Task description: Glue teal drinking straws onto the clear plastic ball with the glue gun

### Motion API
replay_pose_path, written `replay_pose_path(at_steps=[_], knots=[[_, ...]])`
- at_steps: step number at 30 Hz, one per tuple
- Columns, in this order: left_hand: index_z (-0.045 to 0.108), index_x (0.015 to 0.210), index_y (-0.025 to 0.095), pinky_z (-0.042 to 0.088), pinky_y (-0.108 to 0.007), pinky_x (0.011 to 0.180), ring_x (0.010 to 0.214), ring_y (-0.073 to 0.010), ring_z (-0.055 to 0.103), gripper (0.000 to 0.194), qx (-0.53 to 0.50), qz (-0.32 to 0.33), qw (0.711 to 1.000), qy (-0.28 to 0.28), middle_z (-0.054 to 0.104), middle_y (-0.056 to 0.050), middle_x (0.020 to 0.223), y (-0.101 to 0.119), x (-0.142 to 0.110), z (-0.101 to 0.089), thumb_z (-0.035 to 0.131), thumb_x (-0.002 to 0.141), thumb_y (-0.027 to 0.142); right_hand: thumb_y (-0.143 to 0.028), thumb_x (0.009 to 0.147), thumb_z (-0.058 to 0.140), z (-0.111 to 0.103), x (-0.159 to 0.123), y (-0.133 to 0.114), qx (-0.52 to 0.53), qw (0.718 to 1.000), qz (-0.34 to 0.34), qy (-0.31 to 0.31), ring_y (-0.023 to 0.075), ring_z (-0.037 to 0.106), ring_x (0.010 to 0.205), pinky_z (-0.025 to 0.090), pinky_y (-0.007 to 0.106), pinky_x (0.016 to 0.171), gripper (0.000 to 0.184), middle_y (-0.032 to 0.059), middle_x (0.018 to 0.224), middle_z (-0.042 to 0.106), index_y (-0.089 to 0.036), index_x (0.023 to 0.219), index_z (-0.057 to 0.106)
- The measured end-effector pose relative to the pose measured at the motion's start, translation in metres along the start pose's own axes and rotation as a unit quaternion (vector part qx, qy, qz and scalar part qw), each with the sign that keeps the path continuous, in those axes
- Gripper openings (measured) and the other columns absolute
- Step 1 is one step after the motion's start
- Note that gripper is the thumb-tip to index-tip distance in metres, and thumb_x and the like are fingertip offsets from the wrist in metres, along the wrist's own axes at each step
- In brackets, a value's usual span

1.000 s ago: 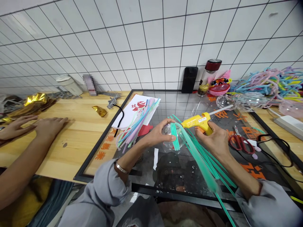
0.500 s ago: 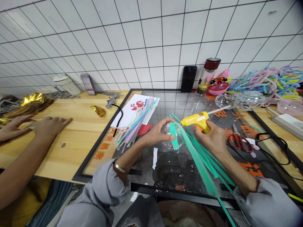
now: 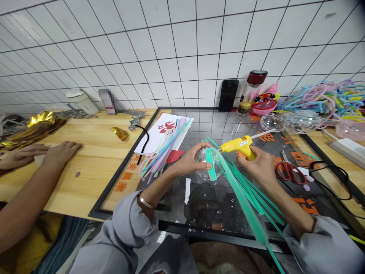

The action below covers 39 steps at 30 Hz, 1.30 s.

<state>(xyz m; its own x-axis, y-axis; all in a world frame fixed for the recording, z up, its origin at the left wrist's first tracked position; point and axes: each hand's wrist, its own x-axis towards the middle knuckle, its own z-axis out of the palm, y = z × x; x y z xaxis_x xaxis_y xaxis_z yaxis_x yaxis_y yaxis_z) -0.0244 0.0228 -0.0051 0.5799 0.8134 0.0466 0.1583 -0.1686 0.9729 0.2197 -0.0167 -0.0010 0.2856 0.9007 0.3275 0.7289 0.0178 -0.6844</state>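
Observation:
My left hand [image 3: 194,159] is closed around a clear faceted plastic ball [image 3: 202,173], with short green strips [image 3: 211,163] lying side by side on it. In my right hand [image 3: 258,163] is a yellow hot glue gun [image 3: 235,145]; its nozzle points left and meets the top of the green strips. A white glue stick [image 3: 265,133] sticks out of the gun's back. From the ball a long green pipe cleaner [image 3: 242,201] runs down toward me past the table edge. More green pipe cleaners [image 3: 251,190] lie beneath it.
Pastel pipe cleaners [image 3: 168,146] rest on white paper [image 3: 145,142] to the left. Red-handled scissors [image 3: 290,172] and a black cord [image 3: 343,179] lie at right. A phone [image 3: 228,95] and a glass bottle [image 3: 247,95] stand by the wall. A co-worker's hands [image 3: 58,152] are at far left.
The view has shifted very slightly. My hands, the ball and the glue gun hold nearly the same pose. The co-worker's hands at left have moved a little.

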Motion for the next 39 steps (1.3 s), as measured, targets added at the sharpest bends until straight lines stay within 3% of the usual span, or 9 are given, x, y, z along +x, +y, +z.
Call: replay_pose_path(at_steps=[8, 12, 16, 22, 27, 29, 32, 35, 39], knots=[[0.051, 0.121, 0.023, 0.046, -0.03, 0.084, 0.097, -0.0199, 0.054, 0.058, 0.016, 0.013, 1.0, -0.006, 0.058, -0.003, 0.109, -0.004, 0.001, -0.001, 0.077, 0.071, 0.036, -0.064, 0.072, 0.051, 0.005, 0.025, 0.039, -0.126, 0.991, 0.025, -0.024, 0.018, 0.046, 0.054, 0.03, 0.03, 0.053, 0.043, 0.002, 0.054, 0.051, -0.022, 0.062, 0.054], [0.051, 0.122, 0.023, 0.047, -0.03, 0.085, 0.099, -0.0203, 0.054, 0.06, 0.011, 0.006, 1.0, 0.0, 0.056, -0.004, 0.113, -0.003, 0.0, -0.001, 0.078, 0.07, 0.037, -0.063, 0.08, 0.048, 0.013, 0.029, 0.055, -0.192, 0.981, 0.016, -0.018, 0.0251, 0.058, 0.07, 0.036, 0.032, 0.061, 0.054, 0.0118, 0.073, 0.064, -0.013, 0.087, 0.066], [0.051, 0.122, 0.023, 0.048, -0.03, 0.083, 0.098, -0.0203, 0.054, 0.06, 0.013, -0.005, 1.0, 0.005, 0.057, -0.004, 0.113, 0.002, -0.001, 0.001, 0.077, 0.069, 0.037, -0.059, 0.086, 0.051, 0.013, 0.03, 0.053, -0.284, 0.957, 0.043, -0.034, 0.0314, 0.062, 0.088, 0.038, 0.035, 0.066, 0.06, 0.0223, 0.101, 0.066, -0.005, 0.111, 0.064], [0.05, 0.121, 0.022, 0.05, -0.031, 0.073, 0.084, -0.0177, 0.057, 0.06, -0.024, -0.018, 1.0, -0.003, 0.06, -0.004, 0.105, 0.003, -0.001, 0.002, 0.077, 0.07, 0.036, -0.053, 0.094, 0.041, 0.004, 0.028, 0.039, -0.391, 0.92, -0.006, -0.031, 0.041, 0.058, 0.099, 0.04, 0.046, 0.077, 0.06, 0.0293, 0.104, 0.063, 0.0, 0.104, 0.066], [0.051, 0.123, 0.024, 0.052, -0.033, 0.08, 0.094, -0.0201, 0.059, 0.06, -0.014, -0.012, 1.0, 0.005, 0.057, -0.004, 0.116, -0.004, 0.0, 0.001, 0.078, 0.071, 0.038, -0.053, 0.092, 0.05, -0.008, 0.006, -0.006, -0.087, 0.967, -0.236, 0.035, 0.0297, 0.058, 0.102, 0.046, 0.043, 0.086, 0.054, 0.0152, 0.109, 0.062, -0.014, 0.128, 0.054], [0.052, 0.123, 0.024, 0.05, -0.037, 0.091, 0.104, -0.0229, 0.058, 0.059, 0.0, 0.006, 1.0, 0.01, 0.056, -0.004, 0.12, -0.003, -0.001, 0.002, 0.078, 0.072, 0.037, -0.047, 0.089, 0.058, -0.012, -0.007, -0.032, 0.016, 0.949, -0.315, 0.013, 0.0267, 0.058, 0.104, 0.048, 0.041, 0.088, 0.057, 0.0124, 0.112, 0.06, -0.018, 0.137, 0.047], [0.053, 0.124, 0.022, 0.041, -0.039, 0.105, 0.119, -0.0259, 0.052, 0.055, 0.029, 0.05, 0.998, 0.016, 0.057, -0.004, 0.123, 0.0, -0.001, 0.003, 0.075, 0.074, 0.03, -0.035, 0.089, 0.062, -0.012, -0.023, -0.06, 0.009, 0.911, -0.412, 0.016, 0.027, 0.057, 0.107, 0.047, 0.043, 0.089, 0.046, 0.0123, 0.118, 0.059, -0.023, 0.132, 0.054], [0.053, 0.122, 0.023, 0.04, -0.038, 0.105, 0.12, -0.0259, 0.051, 0.053, 0.04, 0.057, 0.998, 0.011, 0.058, -0.003, 0.122, 0.003, -0.002, 0.003, 0.075, 0.075, 0.031, -0.018, 0.09, 0.058, -0.007, -0.028, -0.066, 0.02, 0.898, -0.438, 0.043, 0.0256, 0.06, 0.102, 0.048, 0.042, 0.082, 0.023, 0.0112, 0.111, 0.063, -0.023, 0.111, 0.067], [0.053, 0.122, 0.023, 0.041, -0.039, 0.104, 0.117, -0.0259, 0.053, 0.058, 0.04, 0.04, 0.998, 0.008, 0.057, -0.005, 0.123, 0.003, -0.002, 0.003, 0.077, 0.071, 0.035, -0.007, 0.088, 0.055, -0.005, -0.029, -0.056, 0.121, 0.908, -0.399, 0.034, 0.0192, 0.065, 0.089, 0.053, 0.035, 0.077, 0.024, 0.0072, 0.094, 0.068, -0.022, 0.103, 0.068]])
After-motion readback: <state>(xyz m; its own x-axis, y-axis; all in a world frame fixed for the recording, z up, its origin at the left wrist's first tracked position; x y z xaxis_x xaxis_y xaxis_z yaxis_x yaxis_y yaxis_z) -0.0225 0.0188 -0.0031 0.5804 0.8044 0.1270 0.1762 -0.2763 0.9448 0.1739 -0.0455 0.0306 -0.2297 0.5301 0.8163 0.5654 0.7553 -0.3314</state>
